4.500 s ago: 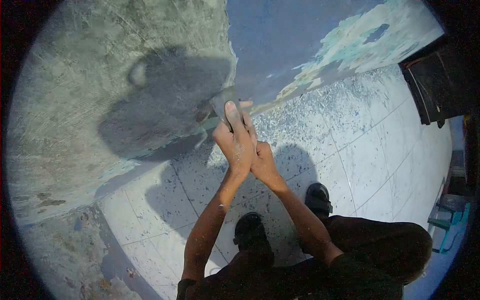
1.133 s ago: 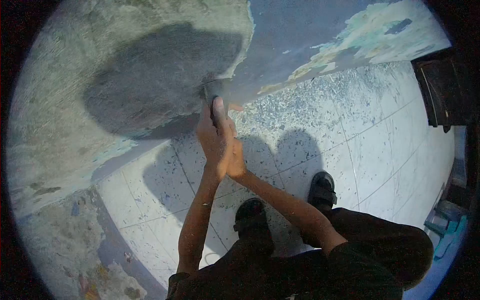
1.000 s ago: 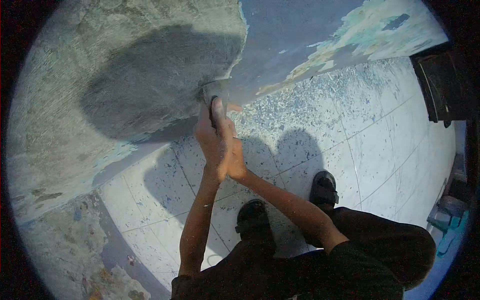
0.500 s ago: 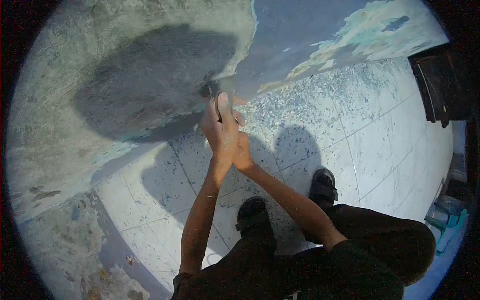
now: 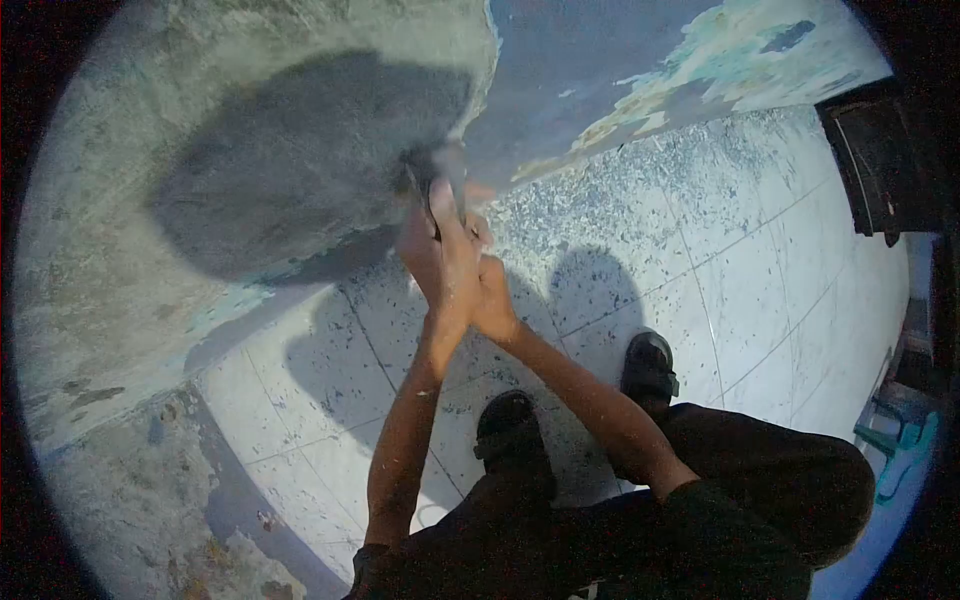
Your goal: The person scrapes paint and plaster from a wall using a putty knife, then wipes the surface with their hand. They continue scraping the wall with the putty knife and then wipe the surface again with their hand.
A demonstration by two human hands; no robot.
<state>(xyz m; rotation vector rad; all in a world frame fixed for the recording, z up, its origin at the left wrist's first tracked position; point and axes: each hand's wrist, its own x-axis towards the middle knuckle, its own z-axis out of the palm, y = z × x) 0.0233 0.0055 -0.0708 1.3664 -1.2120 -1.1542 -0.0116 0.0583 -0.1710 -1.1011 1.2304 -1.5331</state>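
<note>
Both my hands are together at a scraper (image 5: 449, 162) whose flat blade meets the wall (image 5: 290, 170), close to the edge of the remaining blue-grey paint (image 5: 560, 60). My left hand (image 5: 438, 258) is closed around the handle, its thumb lying along the top. My right hand (image 5: 490, 295) is pressed against it from the right and below, closed, with its fingers partly hidden. Motion blurs the blade and the front of the left hand. Bare grey plaster shows left of the blade, under a dark shadow.
Paint flakes (image 5: 620, 200) cover the white tiled floor (image 5: 760, 290) along the wall's foot. My sandalled feet (image 5: 508, 422) stand below the hands. A dark box-like object (image 5: 885, 160) is at right, a teal plastic item (image 5: 905, 440) lower right. A low patchy wall (image 5: 130, 500) lies lower left.
The scraper and both hands have shifted slightly up along the wall, and the blade is now more blurred. The grip looks the same. The view has moved a little.
</note>
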